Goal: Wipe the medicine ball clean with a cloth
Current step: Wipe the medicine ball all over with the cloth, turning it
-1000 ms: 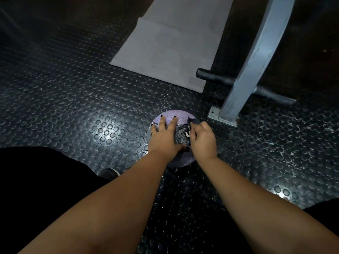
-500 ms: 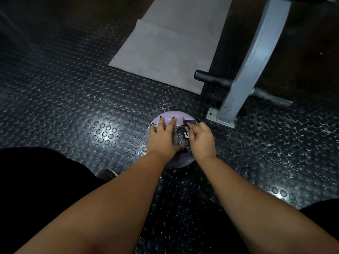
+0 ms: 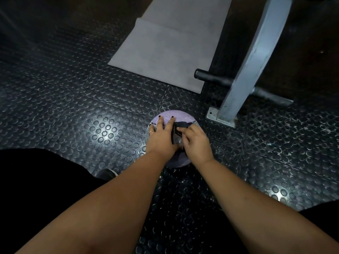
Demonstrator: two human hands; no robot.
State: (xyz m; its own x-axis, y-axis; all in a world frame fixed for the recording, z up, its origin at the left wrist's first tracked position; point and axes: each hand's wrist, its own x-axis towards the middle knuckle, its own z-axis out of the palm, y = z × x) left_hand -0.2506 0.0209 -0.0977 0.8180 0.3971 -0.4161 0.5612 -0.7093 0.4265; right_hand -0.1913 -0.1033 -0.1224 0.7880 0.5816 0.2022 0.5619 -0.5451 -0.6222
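The left forearm (image 3: 110,208) and right forearm (image 3: 256,195) are bare all the way to the bottom edge of the frame. The left hand (image 3: 161,138) wears a thin ring (image 3: 150,132) on an outer finger, and its nails (image 3: 159,116) are painted dark. Black clothing (image 3: 36,180) covers the leg at lower left, and more black fabric (image 3: 322,209) fills the lower right corner. A dark shoe (image 3: 106,174) with a pale sole edge shows at lower centre-left.

Purple textured med ball (image 3: 183,115) on studded floor (image 3: 91,125), dark cloth (image 3: 181,124) bunched on its top.
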